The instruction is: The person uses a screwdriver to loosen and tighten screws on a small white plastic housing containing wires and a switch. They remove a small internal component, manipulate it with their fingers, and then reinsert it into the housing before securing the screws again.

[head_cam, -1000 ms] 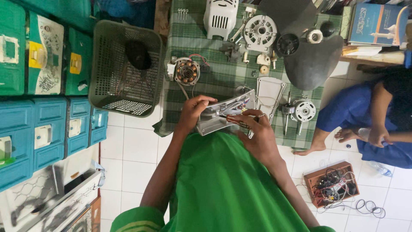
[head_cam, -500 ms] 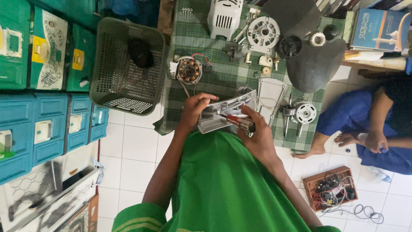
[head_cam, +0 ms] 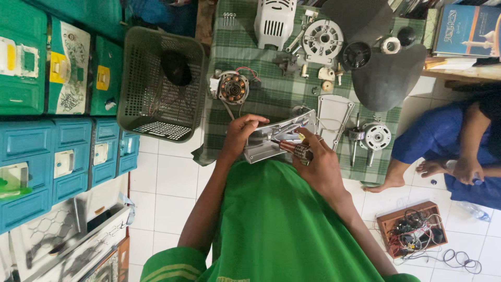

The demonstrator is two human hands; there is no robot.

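While the left hand (head_cam: 241, 137) grips the grey housing (head_cam: 276, 138), the right hand (head_cam: 318, 162) clasps a screwdriver (head_cam: 292, 149).
Steady the housing, keeping the tip square.

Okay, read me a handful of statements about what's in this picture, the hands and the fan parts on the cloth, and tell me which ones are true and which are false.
1. The left hand grips one end of the grey plastic housing. True.
2. The right hand holds a screwdriver against that housing. True.
3. The green mesh basket sits on the checked cloth. False: it stands on the tiled floor, left of the cloth.
4. The copper-wound motor lies on the cloth above the left hand. True.
5. The dark fan blade is inside the basket. False: it lies at the cloth's right edge.
6. The wooden tray of wires rests on the cloth. False: it is on the floor.
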